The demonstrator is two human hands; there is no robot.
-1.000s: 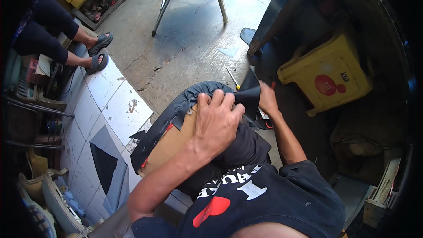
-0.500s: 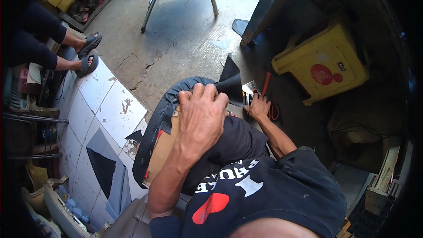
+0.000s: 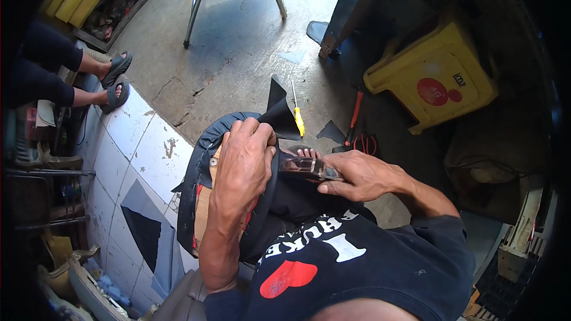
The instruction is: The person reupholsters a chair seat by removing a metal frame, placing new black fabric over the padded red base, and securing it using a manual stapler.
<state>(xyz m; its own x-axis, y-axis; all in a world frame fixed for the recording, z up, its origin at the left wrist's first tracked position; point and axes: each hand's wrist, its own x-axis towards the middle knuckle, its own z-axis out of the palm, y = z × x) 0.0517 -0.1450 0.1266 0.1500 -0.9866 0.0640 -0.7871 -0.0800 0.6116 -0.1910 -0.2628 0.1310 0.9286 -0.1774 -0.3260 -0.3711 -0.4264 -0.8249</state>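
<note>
A rounded seat pad (image 3: 189,202), covered in black material, leans across my lap with its wooden underside showing. Over its far edge curl the fingers of my left hand (image 3: 241,160), gripping the cover; a loose black flap (image 3: 279,116) sticks up beyond them. My right hand (image 3: 366,175) is closed around a metal staple gun (image 3: 300,166), whose nose is close to the right rim of the pad. Whether the nose touches the cover, I cannot tell. The palm side of my left hand is hidden.
On the floor ahead lie a yellow-handled screwdriver (image 3: 299,122), a red-handled tool (image 3: 355,113), red-looped scissors (image 3: 364,144) and a black scrap (image 3: 332,132). A yellow plastic stool (image 3: 428,77) is at right. Fabric pieces (image 3: 141,229) cover tiles at left, near another person's sandalled feet (image 3: 116,83).
My right hand has picked up the staple gun from the floor and brought it to the pad. The pad and my left hand have shifted slightly left. The screwdriver now shows.
</note>
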